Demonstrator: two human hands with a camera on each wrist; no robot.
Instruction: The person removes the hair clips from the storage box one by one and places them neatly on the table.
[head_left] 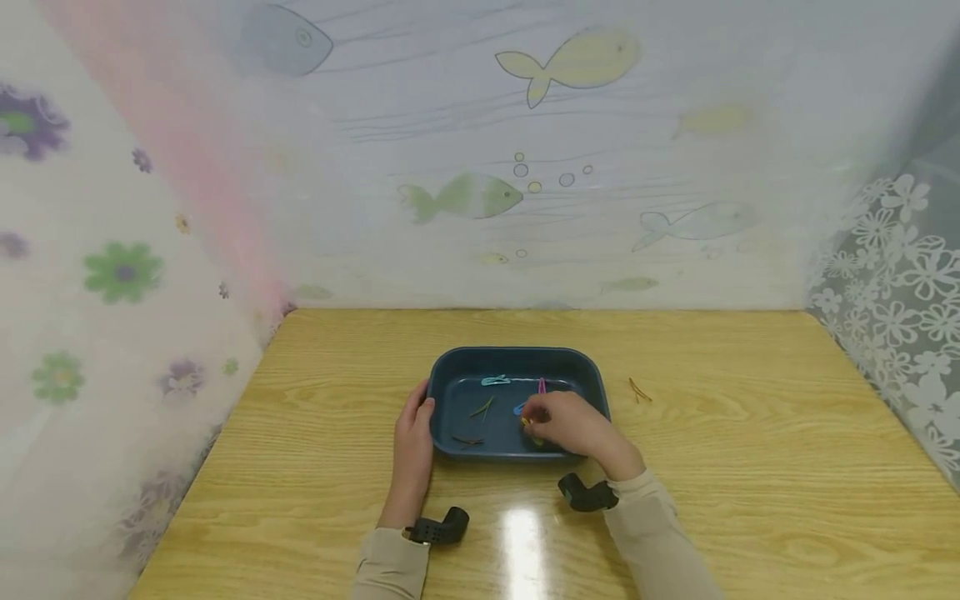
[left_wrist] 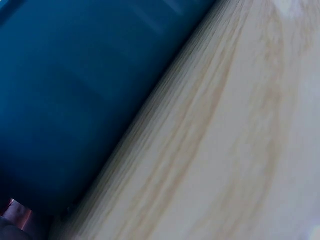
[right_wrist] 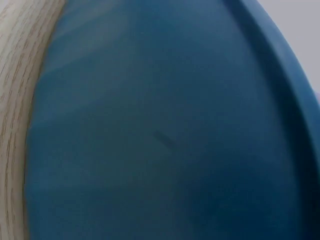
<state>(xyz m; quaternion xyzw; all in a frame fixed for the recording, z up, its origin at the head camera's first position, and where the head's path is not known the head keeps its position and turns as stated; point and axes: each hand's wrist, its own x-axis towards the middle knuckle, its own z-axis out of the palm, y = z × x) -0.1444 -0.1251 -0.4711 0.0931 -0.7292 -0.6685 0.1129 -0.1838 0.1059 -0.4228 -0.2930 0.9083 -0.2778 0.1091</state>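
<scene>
Now R hand (head_left: 566, 422) pinches yellow clip (head_left: 527, 422), tips nearly closed; L hand (head_left: 413, 435) grips tray (head_left: 472, 361) below. Prob. mid pick/place; next needs lift or release.

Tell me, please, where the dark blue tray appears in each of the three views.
Head: the dark blue tray sits below centre, slightly right.
Left wrist: its outer wall fills the upper left.
Right wrist: its outer wall fills most of the picture.
Shared landmark: the wood-grain tabletop, beneath it, at right, and at left, respectively.
</scene>
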